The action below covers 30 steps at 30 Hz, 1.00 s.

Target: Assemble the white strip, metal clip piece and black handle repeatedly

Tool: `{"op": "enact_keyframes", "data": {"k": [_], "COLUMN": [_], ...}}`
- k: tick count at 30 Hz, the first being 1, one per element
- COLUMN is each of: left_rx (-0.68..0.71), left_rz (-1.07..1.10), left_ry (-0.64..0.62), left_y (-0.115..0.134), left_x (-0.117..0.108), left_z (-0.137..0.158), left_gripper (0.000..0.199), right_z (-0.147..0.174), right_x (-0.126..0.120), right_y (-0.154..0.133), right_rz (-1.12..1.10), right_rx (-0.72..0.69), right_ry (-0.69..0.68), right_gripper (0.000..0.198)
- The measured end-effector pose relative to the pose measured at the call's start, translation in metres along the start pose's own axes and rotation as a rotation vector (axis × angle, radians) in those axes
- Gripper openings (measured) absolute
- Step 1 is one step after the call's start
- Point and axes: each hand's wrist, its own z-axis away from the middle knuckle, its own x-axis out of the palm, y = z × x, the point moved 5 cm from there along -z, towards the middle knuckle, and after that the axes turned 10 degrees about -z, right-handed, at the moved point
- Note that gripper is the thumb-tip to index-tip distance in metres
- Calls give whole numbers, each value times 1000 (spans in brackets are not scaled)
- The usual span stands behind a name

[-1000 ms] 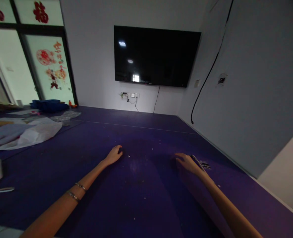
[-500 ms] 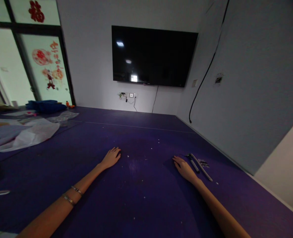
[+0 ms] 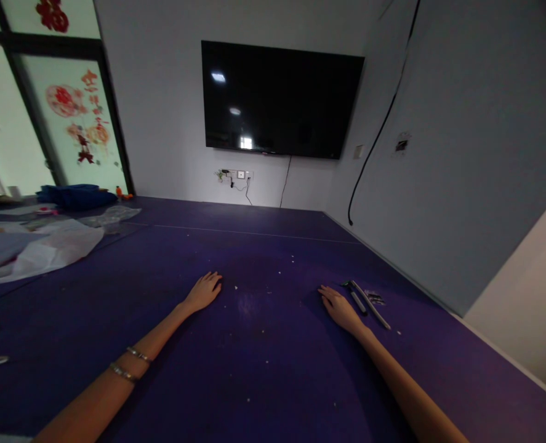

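My left hand (image 3: pixel 203 291) lies flat on the purple tabletop (image 3: pixel 254 381), fingers stretched forward and holding nothing. Two bracelets (image 3: pixel 124 373) circle that forearm. Further right, my right hand (image 3: pixel 340 307) also rests palm down with its fingers extended and nothing in it. Just beyond its right side lie a long grey curved strip (image 3: pixel 372 306) and a shorter grey stick with a dark end (image 3: pixel 358 303), both apart from the hand. Small white specks dot the surface between and around my hands.
At the left lie a crumpled white sheet (image 3: pixel 60 246), clear plastic (image 3: pixel 113 215) and dark blue cloth (image 3: pixel 76 197). A small dark patch (image 3: pixel 374 298) sits beside the grey strip. A black cable (image 3: pixel 374 151) hangs along the right wall; a television (image 3: pixel 282 101) is mounted ahead.
The whole view has shifted slightly, so the scene sits a little further left and up. Both hands stay flat in the same places on the table.
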Motion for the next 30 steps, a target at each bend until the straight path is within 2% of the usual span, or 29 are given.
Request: {"op": "enact_keyframes", "data": {"k": [6, 12, 16, 19, 22, 25, 30], "left_rx": [19, 29, 34, 30, 34, 36, 31], "left_rz": [-77, -101, -109, -113, -111, -98, -104], "left_ry": [-53, -44, -31, -30, -27, -18, -19], "left_y": [2, 2, 2, 1, 0, -1, -2], "left_x": [0, -2, -1, 0, 1, 1, 3], "left_z": [4, 6, 6, 5, 4, 3, 3], "left_gripper": [46, 47, 47, 48, 47, 47, 49], "right_z": [1, -1, -3, 2, 13, 23, 31], "right_x": [-1, -3, -27, -55, -76, -82, -78], "right_y": [-1, -3, 8, 26, 43, 50, 43], "right_rz": [-4, -54, -26, 91, 177, 221, 271], "right_rx": [-2, 14, 130, 274, 401, 477, 490], "right_ry": [4, 23, 129, 198, 208, 179, 133], "right_gripper": [42, 42, 48, 41, 36, 38, 34]}}
